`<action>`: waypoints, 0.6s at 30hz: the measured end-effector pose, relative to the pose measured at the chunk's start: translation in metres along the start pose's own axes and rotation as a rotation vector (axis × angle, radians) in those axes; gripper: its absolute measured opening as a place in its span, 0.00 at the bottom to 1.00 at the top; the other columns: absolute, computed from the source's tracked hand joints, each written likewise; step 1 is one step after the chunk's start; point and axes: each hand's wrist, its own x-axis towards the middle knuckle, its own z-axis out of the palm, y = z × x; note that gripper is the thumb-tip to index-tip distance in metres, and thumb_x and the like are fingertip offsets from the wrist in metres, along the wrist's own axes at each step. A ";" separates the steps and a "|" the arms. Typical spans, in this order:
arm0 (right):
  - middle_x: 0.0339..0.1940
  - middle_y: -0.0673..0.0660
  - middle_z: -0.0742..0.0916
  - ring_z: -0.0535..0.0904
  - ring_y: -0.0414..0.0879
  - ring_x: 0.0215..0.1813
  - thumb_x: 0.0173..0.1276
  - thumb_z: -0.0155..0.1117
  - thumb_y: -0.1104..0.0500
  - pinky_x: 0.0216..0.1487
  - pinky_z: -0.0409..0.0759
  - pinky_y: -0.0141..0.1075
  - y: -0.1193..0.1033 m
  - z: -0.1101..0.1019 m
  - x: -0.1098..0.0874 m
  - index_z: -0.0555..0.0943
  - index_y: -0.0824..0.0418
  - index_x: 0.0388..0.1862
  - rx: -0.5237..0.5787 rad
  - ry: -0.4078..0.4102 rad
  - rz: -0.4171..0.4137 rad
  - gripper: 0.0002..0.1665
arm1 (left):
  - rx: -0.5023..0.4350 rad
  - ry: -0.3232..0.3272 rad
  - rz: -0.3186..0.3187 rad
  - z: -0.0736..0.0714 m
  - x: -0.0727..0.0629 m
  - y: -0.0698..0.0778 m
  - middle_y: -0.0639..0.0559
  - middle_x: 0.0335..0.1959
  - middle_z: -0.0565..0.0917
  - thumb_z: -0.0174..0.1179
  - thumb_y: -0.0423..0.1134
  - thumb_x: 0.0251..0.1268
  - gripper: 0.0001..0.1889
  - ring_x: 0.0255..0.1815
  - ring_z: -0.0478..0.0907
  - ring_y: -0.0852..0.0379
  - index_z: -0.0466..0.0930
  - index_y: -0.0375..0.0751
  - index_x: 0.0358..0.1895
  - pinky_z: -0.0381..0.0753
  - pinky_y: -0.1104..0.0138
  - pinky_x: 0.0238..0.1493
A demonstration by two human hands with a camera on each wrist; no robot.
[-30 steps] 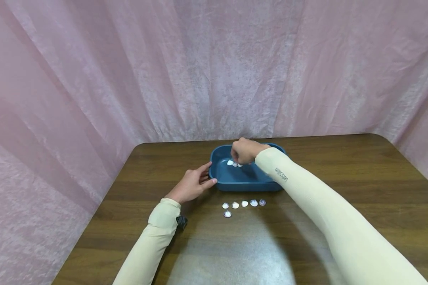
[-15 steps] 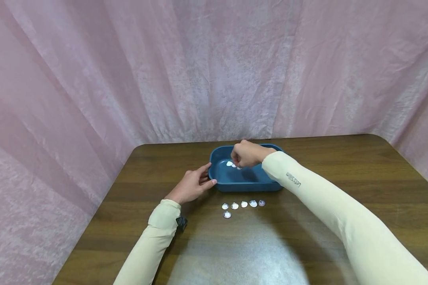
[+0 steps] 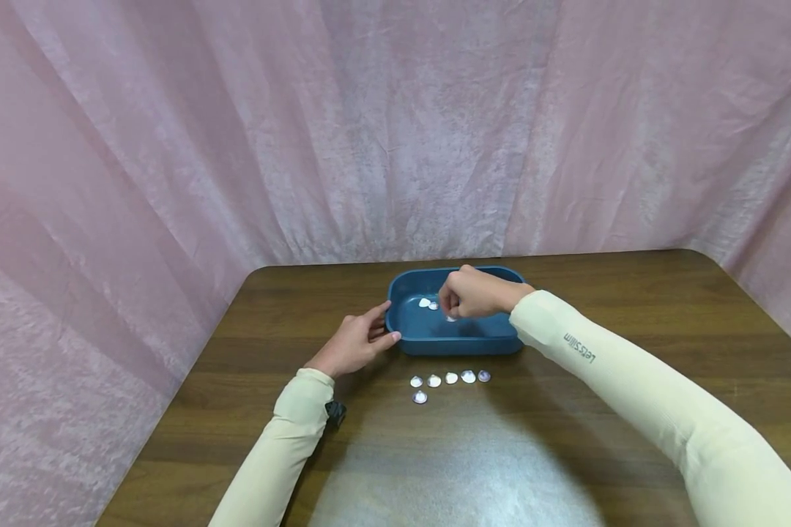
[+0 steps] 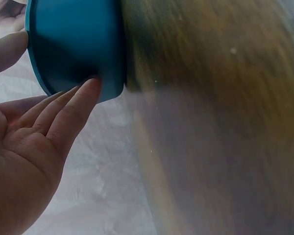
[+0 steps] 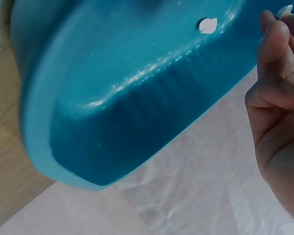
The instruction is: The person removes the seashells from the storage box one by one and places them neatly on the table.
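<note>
A blue rectangular tub [image 3: 461,347] stands on the table. My left hand [image 3: 354,344] rests its fingers and thumb, nearly straight, on the tub's left end; the left wrist view shows those fingers [image 4: 71,115] lying along the outer wall. Over the inside of the tub, my right hand [image 3: 477,292] pinches a small shiny gem [image 5: 284,11] between thumb and fingertips. Two pale gems [image 3: 425,302] lie on the tub floor, left of that hand. In front of the tub several faceted gems [image 3: 451,378] form a row, with a single gem [image 3: 420,397] below its left end.
The brown wooden table [image 3: 633,329] reaches back to a pink velvety curtain [image 3: 395,132]. Light falls in a bright patch on the table's near part. A black device [image 3: 335,413] sits at the left wrist, over a cream sleeve.
My right hand has drawn away to the right inside the tub with one gem, leaving two on the tub floor. The left hand and the gems on the table stay put.
</note>
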 end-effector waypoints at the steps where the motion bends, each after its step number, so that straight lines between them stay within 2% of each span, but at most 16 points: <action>1: 0.28 0.54 0.90 0.78 0.39 0.26 0.68 0.65 0.66 0.33 0.80 0.31 0.000 0.000 -0.001 0.88 0.59 0.30 0.003 0.002 -0.003 0.08 | 0.001 -0.002 -0.002 0.000 0.000 0.000 0.35 0.72 0.73 0.61 0.48 0.73 0.38 0.68 0.78 0.45 0.57 0.38 0.79 0.81 0.54 0.66; 9: 0.30 0.48 0.89 0.81 0.37 0.31 0.67 0.68 0.64 0.38 0.84 0.31 -0.015 0.002 -0.014 0.88 0.56 0.30 0.003 0.023 -0.056 0.07 | -0.007 -0.001 -0.004 0.000 0.001 -0.001 0.36 0.72 0.73 0.61 0.49 0.72 0.38 0.68 0.78 0.45 0.58 0.40 0.79 0.81 0.55 0.66; 18: 0.29 0.46 0.89 0.80 0.34 0.30 0.66 0.69 0.63 0.35 0.82 0.29 -0.027 0.006 -0.025 0.87 0.53 0.28 -0.019 0.062 -0.133 0.07 | 0.010 0.002 -0.012 0.001 0.001 0.001 0.36 0.71 0.74 0.61 0.49 0.72 0.38 0.67 0.78 0.45 0.58 0.41 0.79 0.81 0.55 0.66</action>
